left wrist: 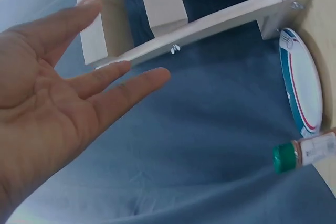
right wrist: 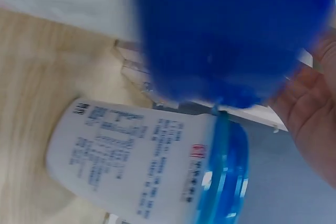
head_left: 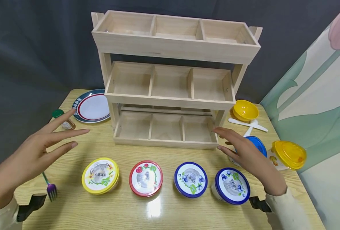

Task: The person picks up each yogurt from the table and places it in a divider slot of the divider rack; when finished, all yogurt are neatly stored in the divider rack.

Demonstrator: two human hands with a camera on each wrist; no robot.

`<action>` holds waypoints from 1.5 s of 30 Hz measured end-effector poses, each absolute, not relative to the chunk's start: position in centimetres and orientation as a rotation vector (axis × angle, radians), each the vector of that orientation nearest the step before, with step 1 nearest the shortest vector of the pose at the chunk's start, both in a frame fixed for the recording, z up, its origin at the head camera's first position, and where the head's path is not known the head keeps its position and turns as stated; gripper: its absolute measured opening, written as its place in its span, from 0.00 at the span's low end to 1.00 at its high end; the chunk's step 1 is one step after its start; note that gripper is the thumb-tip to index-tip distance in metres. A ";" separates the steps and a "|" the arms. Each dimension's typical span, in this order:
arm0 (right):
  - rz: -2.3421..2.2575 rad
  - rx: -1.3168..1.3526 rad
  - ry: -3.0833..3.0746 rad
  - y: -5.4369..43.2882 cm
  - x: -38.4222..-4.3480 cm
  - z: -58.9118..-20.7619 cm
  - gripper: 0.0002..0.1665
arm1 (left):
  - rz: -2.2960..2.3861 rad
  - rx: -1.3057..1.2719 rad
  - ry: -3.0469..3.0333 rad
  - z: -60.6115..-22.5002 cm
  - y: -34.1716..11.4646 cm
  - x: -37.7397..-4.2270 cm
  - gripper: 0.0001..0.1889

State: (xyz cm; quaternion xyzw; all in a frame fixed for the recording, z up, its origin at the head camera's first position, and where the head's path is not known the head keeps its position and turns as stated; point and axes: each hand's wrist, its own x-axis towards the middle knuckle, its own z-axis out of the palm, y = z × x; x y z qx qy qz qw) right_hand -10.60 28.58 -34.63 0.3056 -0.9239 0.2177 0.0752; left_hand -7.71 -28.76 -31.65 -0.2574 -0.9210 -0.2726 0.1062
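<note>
My left hand (head_left: pixel 38 150) hovers over the table's left side with its fingers spread and nothing in it. In the left wrist view, the palm (left wrist: pixel 47 103) faces the camera beside the rack's frame. My right hand (head_left: pixel 246 156) hangs near the rack's lower right corner, its fingers loosely bent and holding nothing. Under it, a tub with a bright blue lid (head_left: pixel 256 145) is partly hidden. In front stand a yellow-lidded tub (head_left: pixel 100 175), a red-lidded tub (head_left: pixel 146 178) and two dark-blue-lidded tubs, one at the middle right (head_left: pixel 191 179) and one farther right (head_left: pixel 232 186).
A three-tier wooden rack (head_left: pixel 170 102) with bare compartments stands at the back. To its left are a plate (head_left: pixel 93 107) and a green-capped jar (head_left: pixel 67 124); a purple fork (head_left: pixel 51 191) lies nearer. Rightward are a yellow bowl (head_left: pixel 245 110), white utensils (head_left: pixel 247 124) and a yellow-lidded container (head_left: pixel 289 155).
</note>
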 end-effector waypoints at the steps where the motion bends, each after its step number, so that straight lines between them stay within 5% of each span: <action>1: 0.660 0.918 -2.783 28.6 -10.6 -34.9 0.38 | -0.788 -0.732 -2.713 -31.9 -28.8 -7.3 0.29; 24: 0.751 0.693 -2.945 29.3 -11.2 -38.7 0.30 | -1.514 -0.830 -2.729 -41.5 -28.1 -2.5 0.36; 45: 1.164 0.302 -2.981 30.2 -12.6 -41.5 0.21 | -2.118 -0.693 -2.644 -44.8 -28.5 -1.7 0.22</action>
